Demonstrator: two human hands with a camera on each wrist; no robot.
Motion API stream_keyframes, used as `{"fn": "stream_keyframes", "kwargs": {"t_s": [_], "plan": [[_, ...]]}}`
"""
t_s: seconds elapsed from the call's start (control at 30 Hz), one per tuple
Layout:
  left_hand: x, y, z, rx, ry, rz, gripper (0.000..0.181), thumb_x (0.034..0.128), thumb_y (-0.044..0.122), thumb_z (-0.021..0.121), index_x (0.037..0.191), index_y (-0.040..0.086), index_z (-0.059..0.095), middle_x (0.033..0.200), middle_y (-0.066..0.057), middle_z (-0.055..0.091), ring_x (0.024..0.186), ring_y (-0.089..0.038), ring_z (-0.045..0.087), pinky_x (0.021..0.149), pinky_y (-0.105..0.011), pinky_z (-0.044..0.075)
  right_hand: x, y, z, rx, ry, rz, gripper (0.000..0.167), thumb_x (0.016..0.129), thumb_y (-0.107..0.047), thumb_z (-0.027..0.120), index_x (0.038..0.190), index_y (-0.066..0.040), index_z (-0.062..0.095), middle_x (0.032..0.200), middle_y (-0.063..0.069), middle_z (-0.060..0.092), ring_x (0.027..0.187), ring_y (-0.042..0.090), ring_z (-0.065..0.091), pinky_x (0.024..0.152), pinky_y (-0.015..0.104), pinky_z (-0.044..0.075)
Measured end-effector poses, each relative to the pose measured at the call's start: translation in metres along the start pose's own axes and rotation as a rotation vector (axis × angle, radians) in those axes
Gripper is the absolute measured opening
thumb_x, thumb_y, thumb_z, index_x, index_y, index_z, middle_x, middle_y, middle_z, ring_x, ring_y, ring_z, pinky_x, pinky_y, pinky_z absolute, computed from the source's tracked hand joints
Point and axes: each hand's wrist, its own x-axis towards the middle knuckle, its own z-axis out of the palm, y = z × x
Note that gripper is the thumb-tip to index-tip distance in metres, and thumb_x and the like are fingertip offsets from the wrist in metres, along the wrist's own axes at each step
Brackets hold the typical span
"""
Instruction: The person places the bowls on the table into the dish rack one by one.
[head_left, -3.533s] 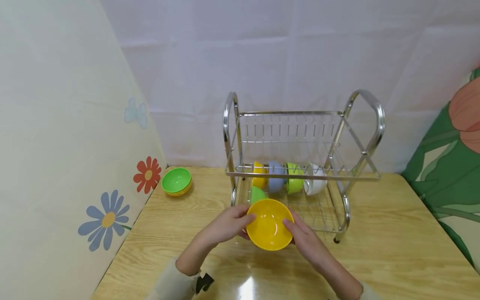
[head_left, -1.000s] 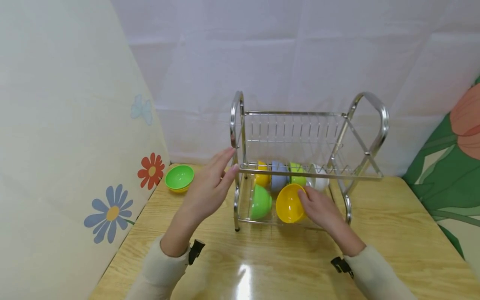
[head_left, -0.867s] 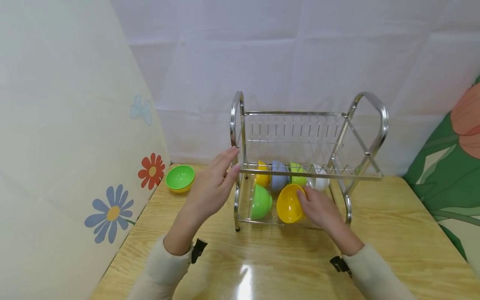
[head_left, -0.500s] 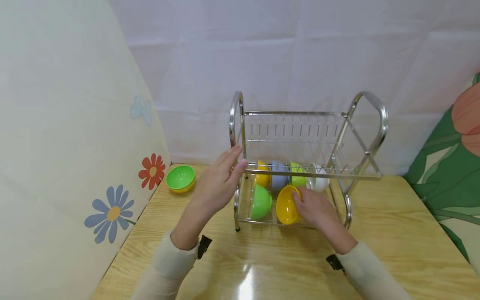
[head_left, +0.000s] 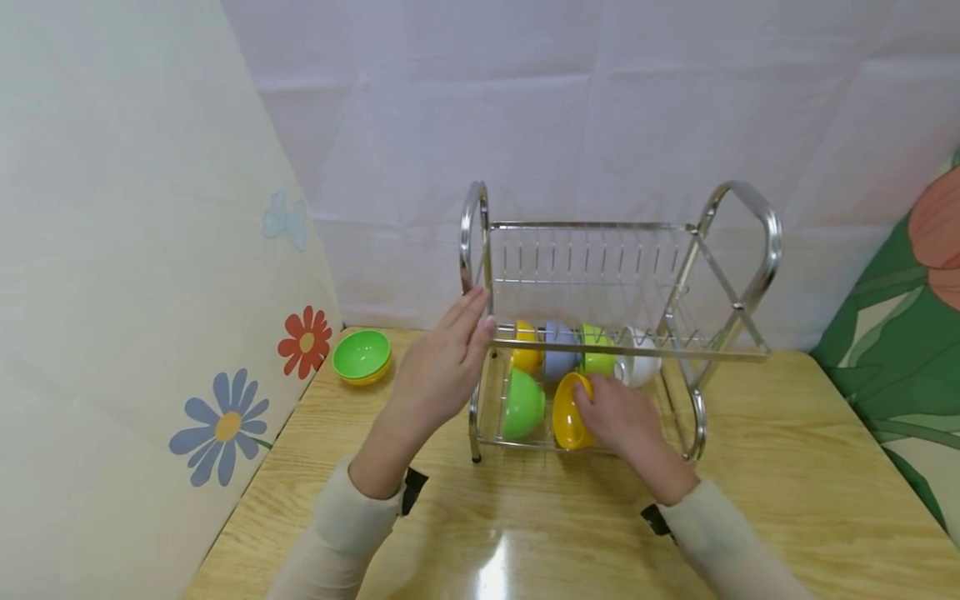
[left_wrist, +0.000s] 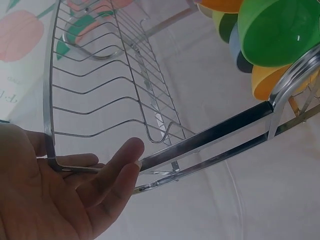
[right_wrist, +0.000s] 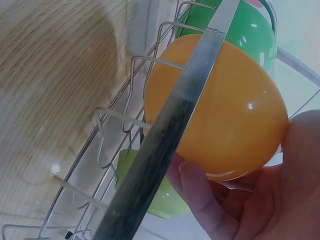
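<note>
A yellow bowl point(head_left: 572, 412) stands tilted on its side in the lower tier of the metal dish rack point(head_left: 622, 353). My right hand point(head_left: 621, 414) grips it by its right side; the right wrist view shows its rounded back point(right_wrist: 230, 110) against the rack's wires. Just left of it a green bowl point(head_left: 524, 404) stands on edge. My left hand point(head_left: 442, 367) rests at the upper tier's front left corner, fingers fairly straight. In the left wrist view that hand point(left_wrist: 75, 185) touches the corner bar, some fingers partly hidden behind it.
Behind, in the lower tier, stand a yellow bowl point(head_left: 527, 347), a blue-grey bowl point(head_left: 559, 360), a lime bowl point(head_left: 597, 358) and a white bowl point(head_left: 640, 367). On the wooden table point(head_left: 570, 533), left of the rack, a green bowl point(head_left: 362, 354) sits in a yellow one.
From both hands, the yellow bowl passed to the right hand and into the lower tier, then turned more sideways and shifted slightly left. My left hand moved to the rack's corner.
</note>
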Motion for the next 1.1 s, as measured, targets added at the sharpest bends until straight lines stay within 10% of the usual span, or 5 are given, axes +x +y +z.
{"fn": "stream_keyframes", "kwargs": {"t_s": [0.77,1.1], "plan": [[-0.001,0.0,0.002,0.0,-0.025,-0.025,0.062,0.1082,0.055,0.016,0.161,0.025,0.028,0.166,0.011,0.022,0.144,-0.027,0.041,0.097,-0.049,0.054,0.003,-0.031,0.016,-0.22,0.128,-0.026,0.056,0.106,-0.044,0.042,0.069,-0.004,0.05,0.062,0.01,0.049,0.048,0.022,0.047,0.036,0.031,0.038],[-0.002,-0.001,0.002,-0.001,-0.006,-0.02,0.062,0.1083,0.055,0.016,0.16,0.024,0.029,0.166,0.011,0.024,0.141,-0.03,0.046,0.092,-0.048,0.056,0.009,-0.033,0.022,-0.17,0.103,-0.032,0.055,0.106,-0.044,0.044,0.086,0.005,0.059,0.07,0.013,0.052,0.055,0.026,0.051,0.044,0.034,0.044]]}}
